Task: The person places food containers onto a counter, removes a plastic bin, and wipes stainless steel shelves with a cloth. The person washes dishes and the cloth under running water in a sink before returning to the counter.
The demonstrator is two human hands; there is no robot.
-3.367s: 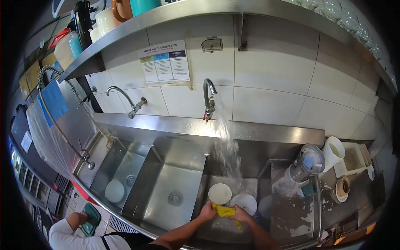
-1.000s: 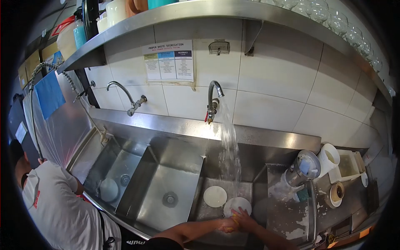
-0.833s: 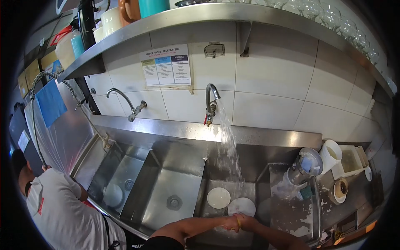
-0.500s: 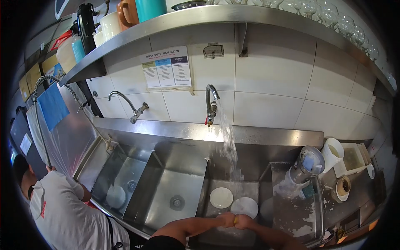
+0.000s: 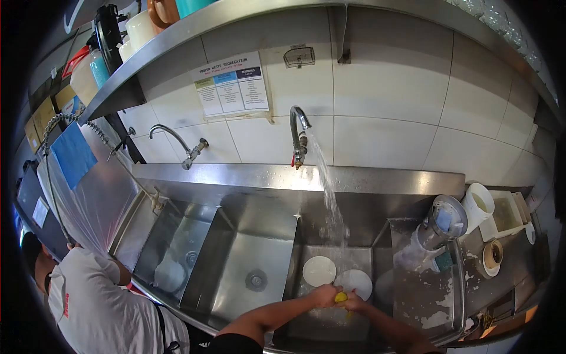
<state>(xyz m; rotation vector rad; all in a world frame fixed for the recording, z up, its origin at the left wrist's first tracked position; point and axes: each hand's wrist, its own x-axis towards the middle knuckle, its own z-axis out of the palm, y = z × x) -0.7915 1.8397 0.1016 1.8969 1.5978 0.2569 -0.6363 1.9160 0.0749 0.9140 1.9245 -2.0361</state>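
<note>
Both my hands are close together over the right-hand basin (image 5: 298,307). My left hand (image 5: 325,295) is closed on a small yellow sponge-like piece (image 5: 341,297), which shows between the two hands. Fingers bent, my right hand (image 5: 354,302) meets it from the other side; a yellow bit also shows below. Just beyond the hands, two white plates lie on the basin floor: one plate (image 5: 319,271) to the left, the other plate (image 5: 357,284) to the right, partly behind my hands. Water (image 5: 328,197) runs from the faucet (image 5: 299,133) into this basin behind the plates.
To the left are a middle basin (image 5: 242,301) and a far basin with a white plate (image 5: 170,276). A co-worker in a white shirt (image 5: 106,301) stands there. On the right drainboard are a metal container (image 5: 448,217) and a green scrub pad (image 5: 443,262). A shelf (image 5: 253,12) runs overhead.
My hands, pressed together before, are slightly apart and a little higher in view, with more of the yellow piece showing. The camera view has tilted down slightly. Water keeps running.
</note>
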